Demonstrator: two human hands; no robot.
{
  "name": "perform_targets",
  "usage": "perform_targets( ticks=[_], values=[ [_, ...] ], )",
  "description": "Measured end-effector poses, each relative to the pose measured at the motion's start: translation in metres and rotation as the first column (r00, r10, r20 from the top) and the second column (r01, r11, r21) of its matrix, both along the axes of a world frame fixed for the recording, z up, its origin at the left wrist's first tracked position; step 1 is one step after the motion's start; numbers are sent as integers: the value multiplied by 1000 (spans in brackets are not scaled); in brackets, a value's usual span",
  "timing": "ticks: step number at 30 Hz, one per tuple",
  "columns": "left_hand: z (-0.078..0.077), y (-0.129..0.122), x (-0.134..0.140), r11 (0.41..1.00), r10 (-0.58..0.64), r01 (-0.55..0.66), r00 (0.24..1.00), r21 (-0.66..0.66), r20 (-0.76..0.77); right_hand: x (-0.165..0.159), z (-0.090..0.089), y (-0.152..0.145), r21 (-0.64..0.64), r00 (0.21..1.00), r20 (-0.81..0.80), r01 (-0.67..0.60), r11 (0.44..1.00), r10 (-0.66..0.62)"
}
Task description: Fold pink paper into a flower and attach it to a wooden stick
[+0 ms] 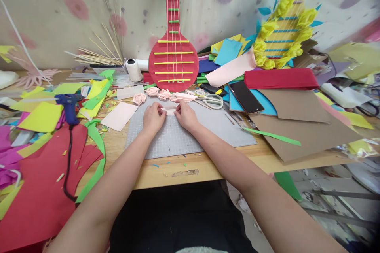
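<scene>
A small strip of pale pink paper (pixel 170 111) is stretched between my two hands, low over the grey cutting mat (pixel 190 142). My left hand (pixel 154 118) pinches its left end, and my right hand (pixel 185 115) pinches the right end. Just beyond my fingers lie several pink paper roses (pixel 152 91) in a row. More pale pink paper pieces (pixel 182 96) rest behind my right hand. White-handled scissors (pixel 214 101) lie to the right of them. A pale pink sheet (pixel 119 116) is left of the mat.
A red paper lute (pixel 173 63) leans on the wall; a yellow one (pixel 280 39) stands right. A blue glue gun (pixel 69 106) and red sheets (pixel 47 166) are left. A phone (pixel 246 97) and brown cardboard (pixel 305 138) lie right. The table's front edge (pixel 178 182) is near my body.
</scene>
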State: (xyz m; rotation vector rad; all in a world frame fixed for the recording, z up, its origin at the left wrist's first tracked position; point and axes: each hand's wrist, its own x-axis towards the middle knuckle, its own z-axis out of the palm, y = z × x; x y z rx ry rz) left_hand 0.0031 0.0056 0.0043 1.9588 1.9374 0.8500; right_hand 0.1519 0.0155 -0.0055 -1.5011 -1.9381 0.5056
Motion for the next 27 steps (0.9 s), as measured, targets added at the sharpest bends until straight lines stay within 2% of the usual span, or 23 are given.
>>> perform_targets(
  ticks=[11,22,27],
  values=[
    [-2,2,3,999,24,-17,988,43,-154,-2,1,-2,52,991,134,-21,998,14],
    [-1,1,2,999,14,-7,982,43,-186,-3,0,-2,86,980,199,-22,996,5],
    [-2,3,2,998,-53,62,970,28,-239,-3,-1,-2,85,973,229,-28,996,8]
  ],
)
